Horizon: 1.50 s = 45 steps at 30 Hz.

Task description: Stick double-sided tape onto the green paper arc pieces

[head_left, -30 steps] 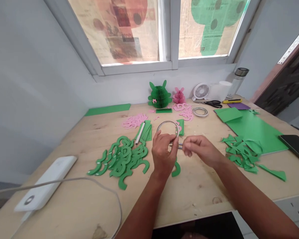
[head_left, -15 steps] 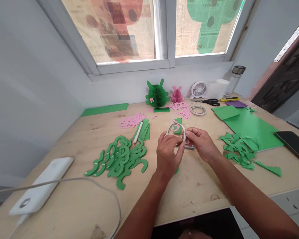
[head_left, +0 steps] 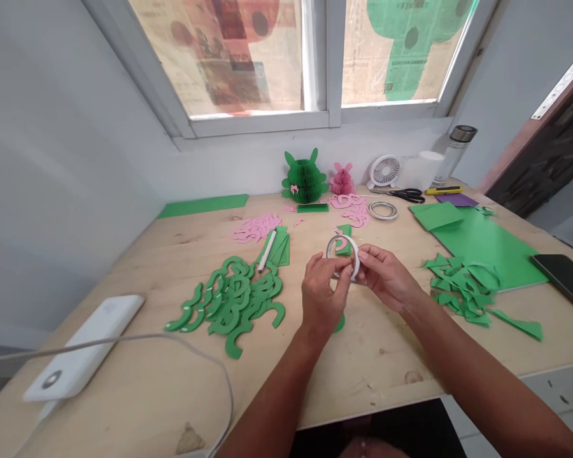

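A roll of white tape point(head_left: 354, 259) is held up on edge over the middle of the table. My right hand point(head_left: 386, 275) grips its right side between thumb and fingers. My left hand point(head_left: 325, 292) has its thumb and forefinger pinched together at the roll's near edge; whether a tape end is between them is too small to see. Beneath my left hand a bit of green paper point(head_left: 340, 323) shows, mostly hidden. Beyond the roll lies a green paper piece point(head_left: 344, 231) with a pink curved cutout on it. Left of my hands is a heap of green wavy paper cutouts point(head_left: 236, 292).
Behind stand a green honeycomb paper figure point(head_left: 305, 179), a smaller pink one point(head_left: 342, 179), a small fan point(head_left: 384, 170) and a glass bottle point(head_left: 453, 156). Scissors point(head_left: 405, 194) and another tape roll point(head_left: 382, 210) lie nearby. Green scraps point(head_left: 463, 289) and a phone point(head_left: 561, 277) are right, a power bank point(head_left: 86, 350) left.
The view has shifted slightly. My left thumb and forefinger have drawn closer together at the roll's near edge, while my right hand keeps hold of the roll.
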Tool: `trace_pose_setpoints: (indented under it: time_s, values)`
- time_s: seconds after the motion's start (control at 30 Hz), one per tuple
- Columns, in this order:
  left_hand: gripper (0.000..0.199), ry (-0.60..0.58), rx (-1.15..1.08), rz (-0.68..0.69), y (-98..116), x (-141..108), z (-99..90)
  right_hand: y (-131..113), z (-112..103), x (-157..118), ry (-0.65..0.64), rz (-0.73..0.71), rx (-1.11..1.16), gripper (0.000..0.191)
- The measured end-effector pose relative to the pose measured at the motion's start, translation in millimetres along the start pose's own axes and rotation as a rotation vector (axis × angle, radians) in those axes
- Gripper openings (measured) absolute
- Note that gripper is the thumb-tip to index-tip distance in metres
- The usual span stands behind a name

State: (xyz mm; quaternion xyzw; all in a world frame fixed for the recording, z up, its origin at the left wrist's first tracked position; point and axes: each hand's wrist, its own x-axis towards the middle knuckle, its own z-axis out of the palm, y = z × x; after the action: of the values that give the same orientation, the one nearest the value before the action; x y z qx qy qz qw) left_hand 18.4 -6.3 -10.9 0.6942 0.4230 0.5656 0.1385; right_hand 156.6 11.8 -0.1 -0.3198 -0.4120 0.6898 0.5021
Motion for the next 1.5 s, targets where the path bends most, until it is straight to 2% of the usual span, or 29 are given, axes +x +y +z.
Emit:
trace_pose_setpoints:
  time_s: [0.37, 0.7, 1.07, 1.2, 1.5]
  values:
    - [0.010, 0.009, -0.047, -0.097, 2.3, 2.3, -1.2, 4.7, 3.8, 0.3, 0.077, -0.040, -0.068, 0.022]
    - [0.014, 0.011, -0.015, -0.081, 2.7, 2.4, -1.2, 5.7, 5.7, 0.2, 0.055, -0.041, -0.110, 0.023]
    - [0.013, 0.005, -0.094, -0.126, 5.0, 3.6, -2.5, 5.6, 4.3, 1.3, 0.034, 0.013, 0.089, 0.019]
    - [0.012, -0.019, -0.123, -0.127, 6.0, 4.2, -3.9, 4.6, 4.2, 1.9, 0.036, 0.035, 0.097, 0.019]
    - [0.011, -0.017, -0.172, -0.232, 5.2, 3.8, -3.0, 6.8, 3.9, 1.9, 0.047, 0.050, 0.092, 0.018]
